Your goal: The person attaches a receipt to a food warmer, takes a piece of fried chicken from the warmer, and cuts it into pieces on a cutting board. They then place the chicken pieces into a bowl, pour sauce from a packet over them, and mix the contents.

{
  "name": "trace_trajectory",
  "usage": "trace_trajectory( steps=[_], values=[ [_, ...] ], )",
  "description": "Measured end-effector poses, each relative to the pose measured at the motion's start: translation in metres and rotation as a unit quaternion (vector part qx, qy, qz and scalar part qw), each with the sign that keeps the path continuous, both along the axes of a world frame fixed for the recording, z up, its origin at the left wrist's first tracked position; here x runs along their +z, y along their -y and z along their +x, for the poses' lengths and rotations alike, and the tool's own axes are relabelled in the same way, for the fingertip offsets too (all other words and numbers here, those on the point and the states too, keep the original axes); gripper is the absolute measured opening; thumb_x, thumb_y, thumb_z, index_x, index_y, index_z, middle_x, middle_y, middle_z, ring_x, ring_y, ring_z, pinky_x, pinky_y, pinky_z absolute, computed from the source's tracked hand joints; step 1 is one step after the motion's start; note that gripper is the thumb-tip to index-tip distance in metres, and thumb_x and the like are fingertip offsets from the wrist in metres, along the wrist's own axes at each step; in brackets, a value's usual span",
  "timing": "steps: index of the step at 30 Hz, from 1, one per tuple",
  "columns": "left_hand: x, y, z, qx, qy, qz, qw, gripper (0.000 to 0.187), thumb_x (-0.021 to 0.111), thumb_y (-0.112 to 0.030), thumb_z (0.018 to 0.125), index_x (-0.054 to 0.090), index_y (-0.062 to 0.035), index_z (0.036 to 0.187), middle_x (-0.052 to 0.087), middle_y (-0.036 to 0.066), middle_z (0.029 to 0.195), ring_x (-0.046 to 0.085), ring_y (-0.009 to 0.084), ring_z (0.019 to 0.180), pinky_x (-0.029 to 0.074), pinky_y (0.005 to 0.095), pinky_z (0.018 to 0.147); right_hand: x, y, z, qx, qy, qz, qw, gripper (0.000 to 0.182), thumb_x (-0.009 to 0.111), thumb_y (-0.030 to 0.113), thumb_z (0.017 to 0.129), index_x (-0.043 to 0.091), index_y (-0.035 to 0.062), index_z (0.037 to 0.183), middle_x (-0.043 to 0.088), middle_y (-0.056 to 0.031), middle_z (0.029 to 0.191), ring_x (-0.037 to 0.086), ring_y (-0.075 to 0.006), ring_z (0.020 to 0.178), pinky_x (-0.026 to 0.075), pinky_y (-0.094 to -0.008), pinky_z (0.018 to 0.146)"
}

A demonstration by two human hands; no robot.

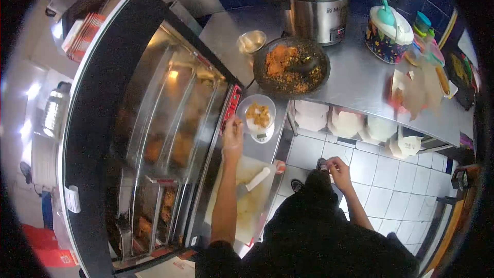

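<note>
Beside a clear bowl (271, 104) with yellowish chunks in it, my left hand (233, 136) hovers with its fingers drawn together; what they hold, if anything, is too small to tell. The bowl rests on a white scale (263, 136). Below, a knife with a white handle (258, 179) lies on a cutting board (249, 165). My right hand (338, 172) hangs over the tiled floor, fingers curled, touching nothing that I can make out. Further back is a dark stone mortar (321, 72) with orange-red paste and crumbly bits.
A glass display cabinet (85, 139) with food fills the left. On the steel counter (345, 80) stand a large cooker (315, 10), a small metal bowl (252, 41) and a patterned container (386, 41). Paper boxes (346, 122) sit on a shelf underneath.
</note>
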State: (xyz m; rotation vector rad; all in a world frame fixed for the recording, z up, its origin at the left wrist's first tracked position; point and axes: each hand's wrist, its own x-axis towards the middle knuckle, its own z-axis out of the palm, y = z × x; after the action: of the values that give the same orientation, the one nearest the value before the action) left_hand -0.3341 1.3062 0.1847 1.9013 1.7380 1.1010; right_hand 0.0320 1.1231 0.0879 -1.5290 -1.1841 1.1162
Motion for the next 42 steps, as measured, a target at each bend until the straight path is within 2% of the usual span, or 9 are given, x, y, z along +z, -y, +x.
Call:
trace_trajectory(
  steps=[5, 8, 19, 29, 31, 35, 38, 40, 42],
  values=[
    [-0.031, -0.021, -0.005, -0.057, 0.046, -0.111, 0.991, 0.058, 0.069, -0.018, 0.091, 0.042, -0.0068, 0.142, 0.056, 0.004, 0.088, 0.052, 0.0143, 0.074, 0.048, 0.0307, 0.067, -0.013, 0.041, 0.032, -0.113, -0.009, -0.046, 0.992, 0.021, 0.058, 0.023, 0.101, 0.063, 0.0029, 0.105, 0.064, -0.0038, 0.087, 0.058, -0.0095, 0.074, 0.048, -0.0252, 0.062],
    [-0.059, 0.022, -0.018, -0.013, 0.305, -0.153, 0.94, 0.058, 0.069, -0.023, 0.091, 0.043, -0.0094, 0.141, 0.056, 0.001, 0.092, 0.047, 0.0108, 0.072, 0.044, 0.0274, 0.066, -0.014, 0.05, 0.034, -0.137, -0.017, -0.061, 0.989, 0.02, 0.058, 0.022, 0.101, 0.063, 0.0031, 0.104, 0.064, -0.004, 0.086, 0.058, -0.0097, 0.073, 0.048, -0.0253, 0.062],
    [-0.028, 0.184, -0.017, 0.135, 0.446, -0.211, 0.859, 0.027, 0.064, -0.029, 0.097, 0.061, -0.0091, 0.115, 0.05, -0.006, 0.09, 0.043, 0.0068, 0.073, 0.039, 0.021, 0.064, 0.003, -0.018, -0.003, 0.018, -0.028, -0.049, 0.998, 0.015, 0.058, 0.015, 0.1, 0.065, 0.0027, 0.104, 0.067, -0.0041, 0.086, 0.06, -0.0102, 0.075, 0.049, -0.0256, 0.072],
    [-0.025, 0.176, -0.015, 0.168, 0.445, -0.23, 0.849, 0.039, 0.057, -0.027, 0.102, 0.05, -0.0066, 0.134, 0.065, 0.003, 0.114, 0.041, 0.0067, 0.071, 0.038, 0.0213, 0.064, -0.003, -0.004, 0.003, 0.004, 0.004, -0.034, 0.999, 0.017, 0.058, 0.019, 0.101, 0.065, 0.0046, 0.104, 0.065, -0.0032, 0.085, 0.058, -0.0098, 0.072, 0.048, -0.026, 0.062],
    [-0.032, 0.169, -0.013, 0.126, 0.237, -0.201, 0.942, 0.04, 0.057, -0.026, 0.102, 0.049, -0.0081, 0.136, 0.064, 0.004, 0.117, 0.048, 0.0086, 0.076, 0.04, 0.0203, 0.063, -0.006, 0.0, 0.007, 0.001, 0.01, -0.039, 0.999, 0.017, 0.059, 0.02, 0.101, 0.065, 0.0049, 0.105, 0.065, -0.0037, 0.084, 0.058, -0.01, 0.071, 0.048, -0.0256, 0.062],
    [-0.053, 0.164, -0.024, 0.088, 0.255, -0.091, 0.959, 0.039, 0.054, -0.025, 0.103, 0.047, -0.0094, 0.138, 0.062, 0.004, 0.12, 0.054, 0.0116, 0.081, 0.043, 0.023, 0.064, -0.009, 0.005, 0.009, -0.034, -0.016, -0.033, 0.999, 0.016, 0.058, 0.021, 0.101, 0.065, 0.0063, 0.106, 0.063, -0.003, 0.082, 0.057, -0.0093, 0.069, 0.047, -0.0242, 0.061],
    [-0.012, 0.159, -0.03, 0.096, 0.325, -0.154, 0.928, 0.04, 0.052, -0.033, 0.104, 0.048, -0.0125, 0.138, 0.057, 0.004, 0.104, 0.053, 0.0171, 0.087, 0.045, 0.0289, 0.072, -0.02, 0.007, 0.012, -0.026, -0.043, -0.047, 0.998, 0.017, 0.057, 0.021, 0.102, 0.064, 0.0056, 0.106, 0.061, -0.0016, 0.084, 0.056, -0.0084, 0.072, 0.047, -0.0241, 0.062],
    [0.011, 0.162, -0.038, 0.033, 0.769, -0.129, 0.625, 0.04, 0.05, -0.034, 0.105, 0.046, -0.0136, 0.139, 0.056, 0.002, 0.099, 0.052, 0.0161, 0.085, 0.044, 0.0289, 0.075, -0.021, 0.005, 0.01, -0.016, -0.052, -0.047, 0.997, 0.014, 0.056, 0.016, 0.101, 0.064, 0.0052, 0.104, 0.064, -0.0032, 0.087, 0.059, -0.0096, 0.076, 0.049, -0.0255, 0.062],
    [0.025, 0.171, -0.055, -0.018, 0.758, -0.08, 0.647, 0.039, 0.05, -0.035, 0.104, 0.047, -0.0143, 0.137, 0.055, 0.001, 0.097, 0.051, 0.0154, 0.084, 0.044, 0.0292, 0.075, -0.017, -0.001, 0.007, 0.016, -0.023, -0.061, 0.998, 0.016, 0.057, 0.02, 0.102, 0.064, 0.006, 0.104, 0.062, -0.0026, 0.085, 0.057, -0.0086, 0.073, 0.048, -0.0247, 0.062]
  ],
)
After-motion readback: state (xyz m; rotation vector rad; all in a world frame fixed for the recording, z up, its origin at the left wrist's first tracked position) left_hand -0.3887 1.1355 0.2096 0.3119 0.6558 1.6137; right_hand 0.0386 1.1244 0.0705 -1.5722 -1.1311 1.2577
